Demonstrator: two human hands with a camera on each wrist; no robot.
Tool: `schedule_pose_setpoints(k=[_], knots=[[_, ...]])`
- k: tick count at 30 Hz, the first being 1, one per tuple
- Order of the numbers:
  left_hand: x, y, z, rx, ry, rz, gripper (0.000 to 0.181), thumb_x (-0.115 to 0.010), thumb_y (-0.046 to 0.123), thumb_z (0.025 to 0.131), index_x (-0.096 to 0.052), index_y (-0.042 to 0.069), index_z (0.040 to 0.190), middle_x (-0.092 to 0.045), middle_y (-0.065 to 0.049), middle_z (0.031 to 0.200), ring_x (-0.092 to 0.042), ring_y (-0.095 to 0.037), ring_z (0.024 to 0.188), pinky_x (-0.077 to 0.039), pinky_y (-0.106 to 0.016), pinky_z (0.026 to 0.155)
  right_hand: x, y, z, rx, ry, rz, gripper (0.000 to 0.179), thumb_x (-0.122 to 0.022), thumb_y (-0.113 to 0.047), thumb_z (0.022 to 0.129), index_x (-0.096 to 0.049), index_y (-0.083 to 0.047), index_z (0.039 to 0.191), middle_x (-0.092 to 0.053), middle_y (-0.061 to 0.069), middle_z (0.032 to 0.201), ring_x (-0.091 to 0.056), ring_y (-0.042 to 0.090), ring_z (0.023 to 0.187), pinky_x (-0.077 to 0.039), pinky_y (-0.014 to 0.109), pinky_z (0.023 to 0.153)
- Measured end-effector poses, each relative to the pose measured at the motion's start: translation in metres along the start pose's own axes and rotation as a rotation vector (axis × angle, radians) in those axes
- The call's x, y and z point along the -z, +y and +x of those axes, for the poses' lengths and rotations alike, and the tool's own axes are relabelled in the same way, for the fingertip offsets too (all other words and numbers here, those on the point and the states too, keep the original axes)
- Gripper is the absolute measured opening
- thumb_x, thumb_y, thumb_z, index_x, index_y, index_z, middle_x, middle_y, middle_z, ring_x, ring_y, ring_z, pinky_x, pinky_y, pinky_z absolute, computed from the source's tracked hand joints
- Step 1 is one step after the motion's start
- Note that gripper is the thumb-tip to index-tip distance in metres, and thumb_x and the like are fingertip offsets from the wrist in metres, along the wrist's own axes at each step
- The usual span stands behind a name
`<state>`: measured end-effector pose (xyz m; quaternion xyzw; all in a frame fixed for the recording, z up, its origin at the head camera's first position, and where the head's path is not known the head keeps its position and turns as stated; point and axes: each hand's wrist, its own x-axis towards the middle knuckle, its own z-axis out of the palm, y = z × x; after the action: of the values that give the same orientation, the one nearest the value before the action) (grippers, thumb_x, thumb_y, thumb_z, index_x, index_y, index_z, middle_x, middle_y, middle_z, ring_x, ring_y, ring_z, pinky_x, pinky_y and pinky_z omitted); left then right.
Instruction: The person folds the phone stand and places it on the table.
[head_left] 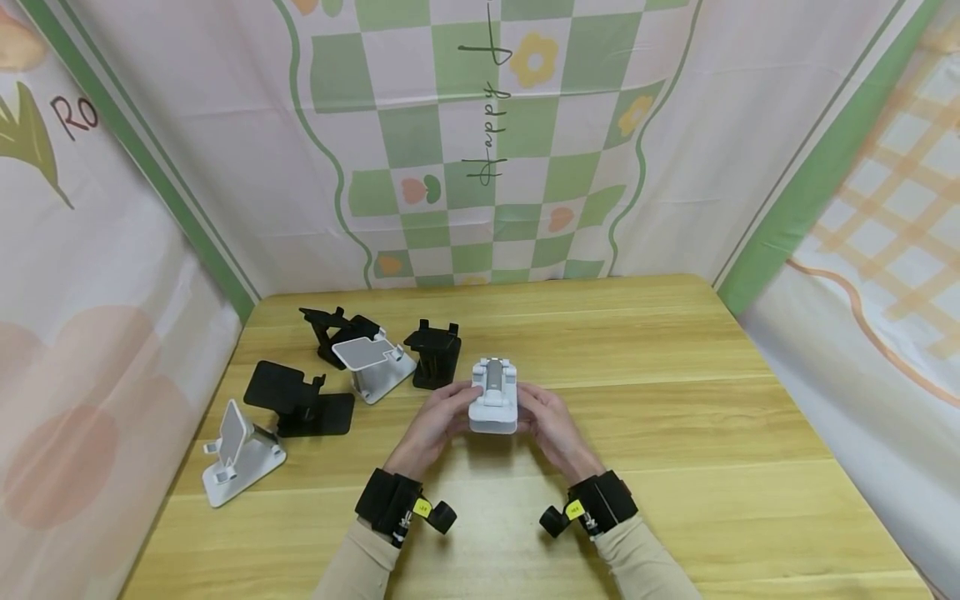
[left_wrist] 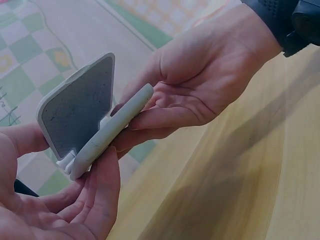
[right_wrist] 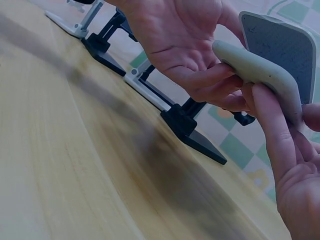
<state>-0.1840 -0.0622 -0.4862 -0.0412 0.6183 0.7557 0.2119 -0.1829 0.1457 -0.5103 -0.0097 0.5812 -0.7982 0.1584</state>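
A white folding phone stand is held up above the table, partly folded, with its grey pad side tilted away from the base. My left hand grips its left side, thumb on the top edge and fingers under the base. From the other side my right hand holds it, fingers curled beneath. In the left wrist view the left hand is at the lower left and the right hand at the upper right, both touching the stand.
On the left of the wooden table stand several phone stands: a white one, a black one, another white one, a black one nearest the hands, and a black one behind. Patterned cloth hangs around the table.
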Motion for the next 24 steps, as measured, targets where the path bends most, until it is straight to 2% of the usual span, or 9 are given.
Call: schedule_pose_setpoints(k=[12,24], knots=[[0.0009,-0.0004,-0.0002,-0.015,0.009,0.016,0.058,-0.063,0.028,0.102,-0.047,-0.004,0.148,-0.059,-0.019,0.138,-0.06,-0.021,0.11,-0.053,-0.033,0.094,0.0014,-0.0028,0.0007,0.003,-0.08,-0.046,0.053,-0.046,-0.029,0.111,-0.047,0.013,0.142,-0.076,0.005,0.107,-0.074,0.019,0.093,-0.062,0.032,0.08],[0.0016,-0.0006,-0.0003,-0.016,0.041,0.041,0.059,-0.065,0.027,0.1,-0.048,-0.004,0.147,-0.06,-0.02,0.136,-0.06,-0.021,0.109,-0.053,-0.032,0.091,-0.0005,-0.0062,0.002,-0.008,-0.109,-0.102,0.053,-0.049,-0.022,0.109,-0.043,0.02,0.141,-0.076,0.002,0.104,-0.074,0.016,0.092,-0.061,0.03,0.079]])
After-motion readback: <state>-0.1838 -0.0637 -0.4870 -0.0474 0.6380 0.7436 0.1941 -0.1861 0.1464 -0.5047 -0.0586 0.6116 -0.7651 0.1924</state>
